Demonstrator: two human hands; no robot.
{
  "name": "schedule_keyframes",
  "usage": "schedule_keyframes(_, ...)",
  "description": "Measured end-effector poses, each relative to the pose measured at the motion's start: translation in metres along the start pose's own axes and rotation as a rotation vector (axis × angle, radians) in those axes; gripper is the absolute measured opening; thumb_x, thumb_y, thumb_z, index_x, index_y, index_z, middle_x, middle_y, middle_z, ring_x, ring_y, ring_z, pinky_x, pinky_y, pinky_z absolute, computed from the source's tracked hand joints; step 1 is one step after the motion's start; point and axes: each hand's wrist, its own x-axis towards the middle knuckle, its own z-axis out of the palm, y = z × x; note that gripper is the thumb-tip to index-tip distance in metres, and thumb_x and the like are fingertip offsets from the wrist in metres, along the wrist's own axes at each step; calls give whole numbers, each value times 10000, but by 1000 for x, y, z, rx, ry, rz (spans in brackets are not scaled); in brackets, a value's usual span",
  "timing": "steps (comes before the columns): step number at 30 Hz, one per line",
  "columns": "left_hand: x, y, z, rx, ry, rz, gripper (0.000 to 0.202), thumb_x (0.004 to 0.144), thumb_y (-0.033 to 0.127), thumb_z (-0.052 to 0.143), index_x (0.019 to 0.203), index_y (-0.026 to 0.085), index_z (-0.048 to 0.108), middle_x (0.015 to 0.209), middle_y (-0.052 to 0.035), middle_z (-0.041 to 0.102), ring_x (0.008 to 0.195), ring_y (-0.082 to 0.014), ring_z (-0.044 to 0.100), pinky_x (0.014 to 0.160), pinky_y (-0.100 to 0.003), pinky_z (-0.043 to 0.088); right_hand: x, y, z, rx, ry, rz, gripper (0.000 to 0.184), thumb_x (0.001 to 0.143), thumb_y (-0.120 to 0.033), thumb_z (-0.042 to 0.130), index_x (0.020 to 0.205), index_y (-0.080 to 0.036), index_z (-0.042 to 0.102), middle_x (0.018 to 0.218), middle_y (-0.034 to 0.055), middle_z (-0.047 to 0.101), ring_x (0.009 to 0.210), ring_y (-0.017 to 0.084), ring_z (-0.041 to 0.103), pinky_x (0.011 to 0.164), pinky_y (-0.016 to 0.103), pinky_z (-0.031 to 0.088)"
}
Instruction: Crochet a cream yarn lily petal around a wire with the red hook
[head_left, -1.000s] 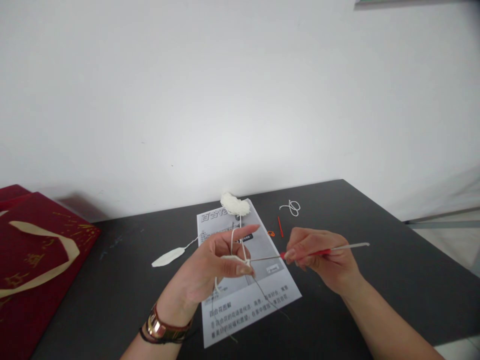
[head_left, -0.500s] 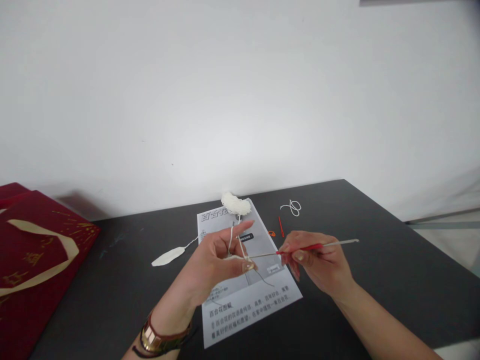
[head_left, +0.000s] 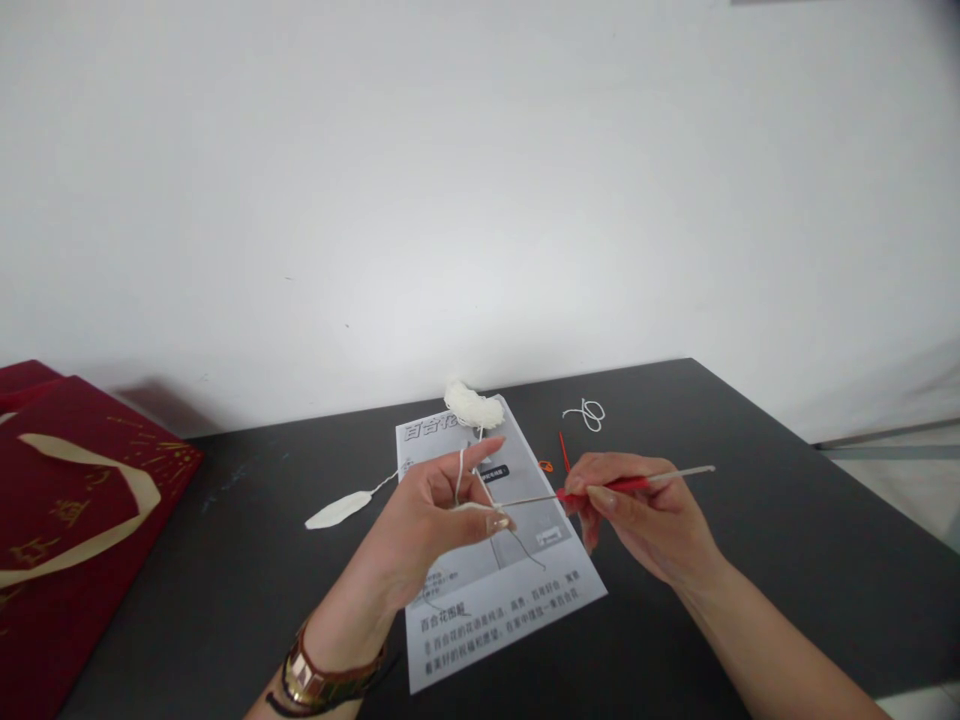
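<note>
My right hand (head_left: 637, 515) is closed round the red grip of a crochet hook (head_left: 626, 484), whose thin metal shaft points left. My left hand (head_left: 450, 505) pinches white yarn (head_left: 459, 478) between thumb and fingers, with a strand looped over the raised index finger. The hook's tip meets the yarn at the left fingertips; the stitches there are too small to make out. A thin dark thread end (head_left: 529, 550) hangs below the left thumb. From the fingers the strand runs back to a white yarn skein (head_left: 474, 405) at the top of a printed sheet (head_left: 502, 640).
Left of my hand lies a white leaf-shaped crocheted piece (head_left: 339, 510) with a yarn tail. Behind my right hand are a red needle (head_left: 564, 452), an orange stitch marker (head_left: 547, 466) and a white yarn loop (head_left: 591, 414). A dark red gift bag (head_left: 82, 520) stands at left on the black table (head_left: 795, 560).
My right hand has tilted the crochet hook slightly, its rear end a little higher, and the fingers sit slightly higher. My left hand keeps nearly the same pinch on the yarn.
</note>
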Motion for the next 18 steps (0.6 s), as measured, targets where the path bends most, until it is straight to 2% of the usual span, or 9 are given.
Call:
schedule_keyframes(5, 0, 2, 0, 3, -6, 13, 579, 643, 112, 771, 1194, 213, 623, 625, 43, 607, 601, -81, 537, 632, -227, 384, -1, -3, -4, -83, -51, -21, 123, 820, -147, 633, 893, -175, 728, 831, 76, 660, 574, 126, 613, 474, 240, 533)
schedule_keyframes(11, 1, 3, 2, 30, 13, 12, 544, 635, 102, 764, 1157, 208, 649, 618, 44, 618, 569, -85, 530, 633, -241, 392, -1, -11, -4, -181, -54, -7, 103, 811, -175, 649, 872, -159, 730, 803, 78, 652, 566, 133, 601, 496, 259, 529)
schedule_keyframes(15, 0, 2, 4, 113, 59, 36, 452, 630, 117, 759, 1070, 191, 692, 612, 33, 614, 632, -138, 584, 702, -287, 418, -1, -14, -4, -241, -54, -6, 100, 809, -184, 655, 868, -161, 733, 793, 79, 660, 581, 142, 607, 507, 262, 525)
schedule_keyframes(18, 0, 4, 5, 229, 103, 72, 273, 643, 129, 737, 912, 182, 731, 598, 12, 604, 805, -225, 629, 738, -322, 420, -1, -11, -5, -244, -27, 3, 96, 809, -172, 654, 870, -175, 728, 783, 67, 662, 569, 138, 601, 509, 266, 512)
